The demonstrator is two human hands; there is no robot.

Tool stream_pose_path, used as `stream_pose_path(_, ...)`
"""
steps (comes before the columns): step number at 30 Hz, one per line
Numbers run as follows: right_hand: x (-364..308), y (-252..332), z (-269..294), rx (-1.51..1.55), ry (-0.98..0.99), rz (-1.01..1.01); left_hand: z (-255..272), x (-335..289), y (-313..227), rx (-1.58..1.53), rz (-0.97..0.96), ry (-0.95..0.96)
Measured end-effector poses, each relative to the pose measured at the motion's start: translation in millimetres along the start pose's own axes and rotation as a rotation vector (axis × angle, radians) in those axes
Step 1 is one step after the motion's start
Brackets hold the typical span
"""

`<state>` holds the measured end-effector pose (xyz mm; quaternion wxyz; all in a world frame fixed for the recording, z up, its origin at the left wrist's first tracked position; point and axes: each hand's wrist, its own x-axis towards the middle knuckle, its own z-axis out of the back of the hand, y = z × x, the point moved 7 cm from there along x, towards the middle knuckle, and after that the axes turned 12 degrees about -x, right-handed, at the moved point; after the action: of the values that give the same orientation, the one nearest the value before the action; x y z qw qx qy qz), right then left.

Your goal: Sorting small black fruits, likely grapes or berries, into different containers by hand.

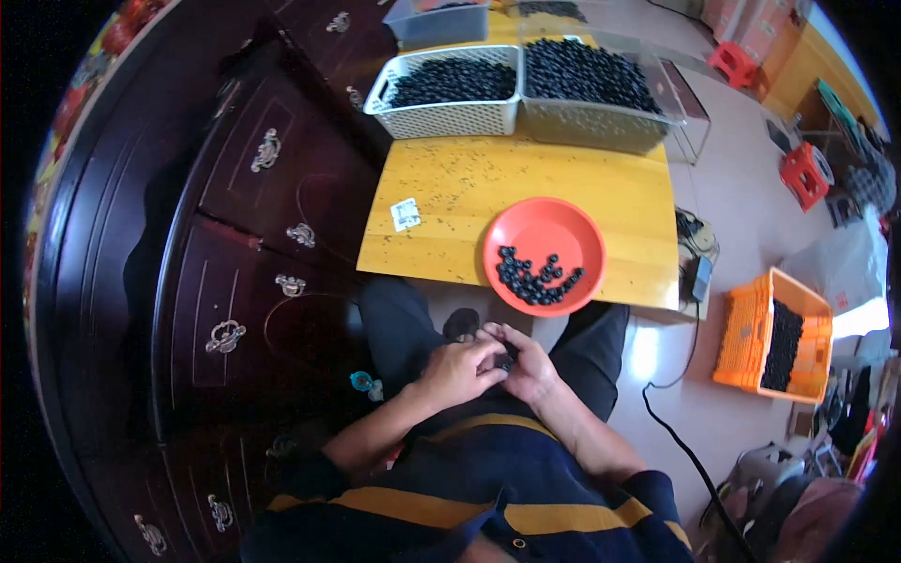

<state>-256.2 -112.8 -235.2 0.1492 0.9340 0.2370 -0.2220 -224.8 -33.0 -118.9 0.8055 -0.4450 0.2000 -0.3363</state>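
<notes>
Above my lap, at the near edge of the yellow table [582,174], my two hands meet. My right hand [531,368] is turned partly palm-up with fingers curled, and a small black piece [507,360] shows between the hands. My left hand [458,373] reaches over it with fingers bent and pressed together; what its fingertips hold is hidden. Just beyond, a round red-orange plate [544,225] sits on the table's front edge. Several small, round, black ring-like parts [537,284] lie grouped in its near half.
At the table's back stand a white basket [450,120] and a clear bin [591,131], both full of black parts. A small white packet [405,215] lies at left. Dark drawers [253,244] line the left side. An orange crate [746,342] and black cable [671,432] are on the floor at right.
</notes>
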Motion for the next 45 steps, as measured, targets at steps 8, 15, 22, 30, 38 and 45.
stream_pose_path(8,-11.5,7.6,0.6,0.105,-0.045,0.047,-14.1,-0.7,-22.9,0.254,-0.19,-0.087)
stream_pose_path(15,-21.3,16.9,-5.6,0.187,-0.05,0.112,-16.6,0.7,-23.0,0.264,-0.176,-0.176)
stream_pose_path(22,-18.5,15.0,-9.8,0.239,-0.001,0.134,-9.7,3.5,-27.1,0.274,-0.092,-0.127)
stream_pose_path(30,-21.9,19.0,-15.8,0.222,0.027,0.111,-7.0,6.0,-35.4,0.3,-0.093,-0.095)
stream_pose_path(38,-21.2,15.7,-18.0,0.178,0.036,0.085,-3.1,2.2,-39.0,0.321,-0.075,-0.112)
stream_pose_path(45,-27.4,22.1,-21.3,0.112,0.032,0.105,9.8,2.4,-28.7,-0.047,-0.118,-0.19)
